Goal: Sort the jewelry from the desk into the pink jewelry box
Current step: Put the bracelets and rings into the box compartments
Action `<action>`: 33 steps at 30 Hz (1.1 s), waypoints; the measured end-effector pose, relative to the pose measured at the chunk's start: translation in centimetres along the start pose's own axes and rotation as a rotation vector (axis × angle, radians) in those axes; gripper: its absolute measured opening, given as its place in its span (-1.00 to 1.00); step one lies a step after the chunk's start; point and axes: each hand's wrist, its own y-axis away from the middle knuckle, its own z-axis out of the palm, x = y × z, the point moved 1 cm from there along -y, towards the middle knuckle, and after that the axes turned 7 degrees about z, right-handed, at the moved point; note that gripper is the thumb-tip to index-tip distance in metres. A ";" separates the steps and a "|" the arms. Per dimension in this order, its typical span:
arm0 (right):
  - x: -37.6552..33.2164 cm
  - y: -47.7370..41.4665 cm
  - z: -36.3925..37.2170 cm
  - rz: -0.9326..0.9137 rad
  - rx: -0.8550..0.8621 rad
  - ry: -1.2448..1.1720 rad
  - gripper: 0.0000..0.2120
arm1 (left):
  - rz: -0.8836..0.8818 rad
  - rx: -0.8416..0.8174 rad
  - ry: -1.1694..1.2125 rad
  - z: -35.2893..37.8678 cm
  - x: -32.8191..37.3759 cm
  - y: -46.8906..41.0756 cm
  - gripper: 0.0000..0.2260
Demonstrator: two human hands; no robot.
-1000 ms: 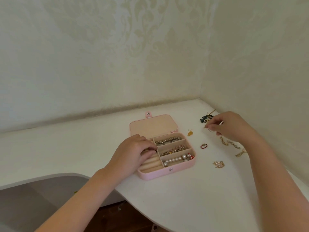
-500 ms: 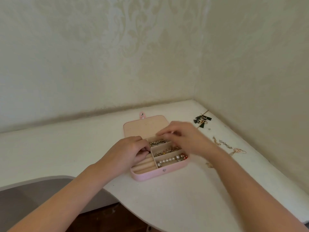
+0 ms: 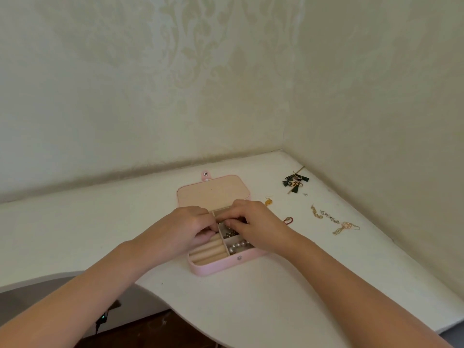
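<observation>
The pink jewelry box point(image 3: 216, 267) lies open on the white desk point(image 3: 251, 305), its lid point(image 3: 213, 190) flat behind it. Cream ring rolls point(image 3: 208, 251) fill its left part. A pearl strand point(image 3: 238, 246) and a beaded piece point(image 3: 229, 233) lie in the right compartments. My left hand point(image 3: 180, 229) curls its fingers into the top of the ring-roll section. My right hand point(image 3: 256, 226) is over the right compartments and pinches a small jewelry piece, mostly hidden, at the divider where both hands' fingertips meet.
Loose on the desk right of the box: a gold earring point(image 3: 268, 202), a red ring point(image 3: 288, 220), a green tassel cluster point(image 3: 296, 182), a tiny stud point(image 3: 305, 194), chain earrings point(image 3: 324, 215) and a gold drop earring point(image 3: 345, 227). Walls meet behind. The desk edge curves at front left.
My right hand left the desk near the tassel cluster and came left over the box, down to the divider beside my left fingertips. My left hand stayed on the ring rolls.
</observation>
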 end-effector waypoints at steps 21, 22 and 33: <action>-2.5 0.9 -1.5 0.010 0.192 -0.737 -0.88 | -0.505 0.280 0.587 -4.9 1.6 -2.2 -0.86; -2.6 0.9 -1.4 0.000 0.185 -0.729 -0.88 | -0.511 0.277 0.593 -5.0 1.6 -2.1 -0.86; -2.1 0.9 -1.6 -0.021 0.162 -0.351 -0.92 | -0.572 0.182 0.527 -4.9 1.1 0.4 -0.96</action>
